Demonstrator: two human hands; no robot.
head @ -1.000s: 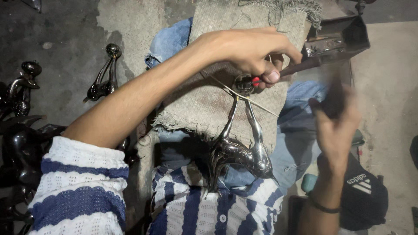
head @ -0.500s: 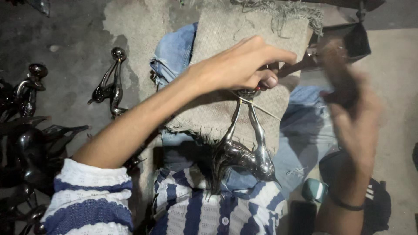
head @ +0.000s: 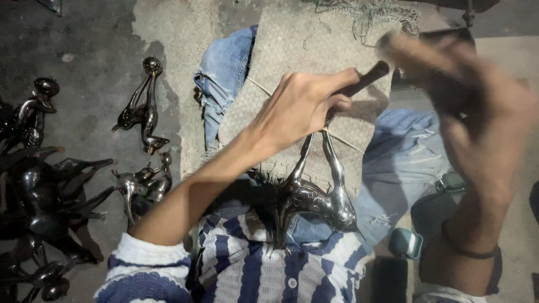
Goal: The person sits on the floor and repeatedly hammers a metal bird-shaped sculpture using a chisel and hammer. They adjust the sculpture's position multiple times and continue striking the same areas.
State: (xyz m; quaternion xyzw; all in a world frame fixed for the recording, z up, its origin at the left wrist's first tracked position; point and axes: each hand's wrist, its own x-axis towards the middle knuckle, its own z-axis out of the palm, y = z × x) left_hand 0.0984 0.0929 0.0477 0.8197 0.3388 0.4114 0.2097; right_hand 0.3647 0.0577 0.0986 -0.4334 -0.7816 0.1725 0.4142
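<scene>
Fingers of my left hand (head: 306,106) clench a dark tool handle (head: 368,78) over the shiny metal animal figurine (head: 314,193) on my lap's burlap cloth (head: 314,50); my blurred right hand (head: 477,106) I cannot tell. More figurines (head: 140,106) lie left.

dark metal figurines (head: 140,109) lying on concrete floor (head: 90,33) at left; small teal case (head: 405,243) lower right.
</scene>
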